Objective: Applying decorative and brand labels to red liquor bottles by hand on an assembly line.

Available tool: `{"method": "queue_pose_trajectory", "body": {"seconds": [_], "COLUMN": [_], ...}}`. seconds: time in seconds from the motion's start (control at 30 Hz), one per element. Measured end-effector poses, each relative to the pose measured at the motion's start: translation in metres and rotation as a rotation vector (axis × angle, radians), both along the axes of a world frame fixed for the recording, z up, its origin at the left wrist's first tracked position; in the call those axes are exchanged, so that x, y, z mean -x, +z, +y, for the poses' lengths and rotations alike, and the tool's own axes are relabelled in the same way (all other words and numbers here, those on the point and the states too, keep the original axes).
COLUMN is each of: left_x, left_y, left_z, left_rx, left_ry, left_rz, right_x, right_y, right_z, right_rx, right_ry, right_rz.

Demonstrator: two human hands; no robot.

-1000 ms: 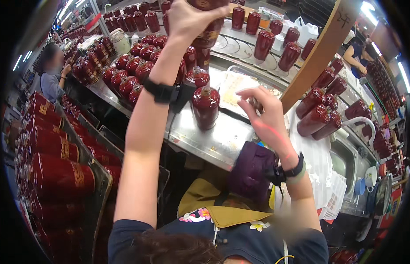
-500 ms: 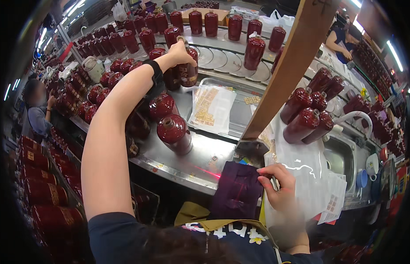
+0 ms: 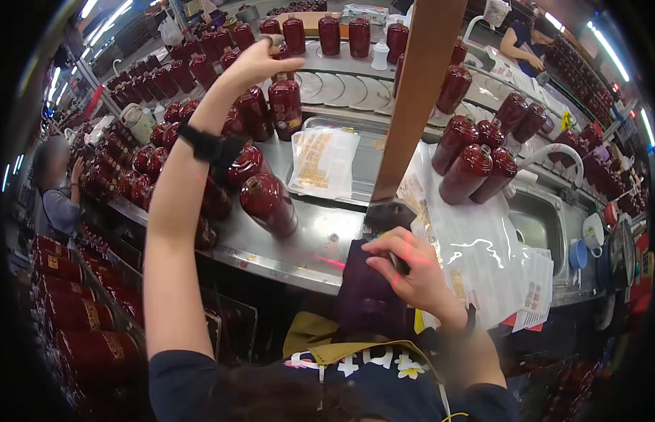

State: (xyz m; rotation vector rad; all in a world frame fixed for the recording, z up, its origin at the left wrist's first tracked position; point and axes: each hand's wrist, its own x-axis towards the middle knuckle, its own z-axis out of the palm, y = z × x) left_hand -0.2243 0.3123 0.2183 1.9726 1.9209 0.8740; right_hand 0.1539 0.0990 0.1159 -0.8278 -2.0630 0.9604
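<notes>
My left hand [image 3: 256,65] reaches out over the far side of the counter, thumb stretched and fingers apart, close to a dark red bottle [image 3: 294,36]. Just below it stands a red bottle with gold decals [image 3: 285,107], no longer touched. Nearer to me, an open-necked glossy red bottle [image 3: 269,205] stands upright under my left forearm's right side. My right hand [image 3: 405,266] is closed in a pinch above a dark purple cloth [image 3: 363,292]. A small dark, flat thing shows between its fingers; its kind is unclear.
A wooden post [image 3: 420,91] rises in front of me. Gold decal sheets [image 3: 324,162] lie by a metal tray [image 3: 370,165]. Round conveyor plates [image 3: 338,90] run behind. To the right are grouped bottles [image 3: 467,176], a sink [image 3: 542,218] and a blue cup [image 3: 578,253]. Co-workers sit at both sides.
My left hand has let go of the decal bottle and moved up and away toward the back row. My right hand has moved left and up over the purple cloth.
</notes>
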Motion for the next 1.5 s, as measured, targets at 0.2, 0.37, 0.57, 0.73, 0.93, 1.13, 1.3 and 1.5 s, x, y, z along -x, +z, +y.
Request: {"method": "queue_pose_trajectory", "body": {"seconds": [0.2,0.37,0.57,0.73,0.93,1.13,1.3,1.5], "left_x": [0.002,-0.011,0.024,0.026,0.017,-0.012,-0.123,-0.227], "left_y": [-0.062,-0.13,-0.177,-0.216,-0.172,-0.055,-0.067,-0.162], "left_z": [-0.138,-0.172,-0.159,-0.143,-0.151,-0.215,-0.264,-0.267], "left_rx": [-0.275,-0.199,-0.161,-0.377,-0.436,-0.691,-0.479,0.348], "left_ry": [0.229,0.385,0.168,0.116,0.186,0.15,-0.336,-0.119], "left_rz": [-0.196,-0.268,-0.987,-0.796,-0.624,-0.75,-1.296,-1.593], "right_x": [0.019,0.006,-0.019,-0.029,-0.033,-0.024,-0.019,-0.028], "right_y": [0.014,0.008,-0.003,-0.003,-0.004,-0.011,-0.004,-0.032], "right_z": [-0.02,-0.037,-0.06,-0.077,-0.083,-0.075,-0.073,-0.088], "right_rx": [0.033,-0.026,0.019,0.075,0.054,0.041,0.108,-0.074], "right_ry": [0.138,0.115,-0.002,-0.098,-0.103,-0.101,-0.091,-0.142], "right_rz": [0.121,0.071,0.075,0.075,0.08,0.124,0.12,-0.009]}}
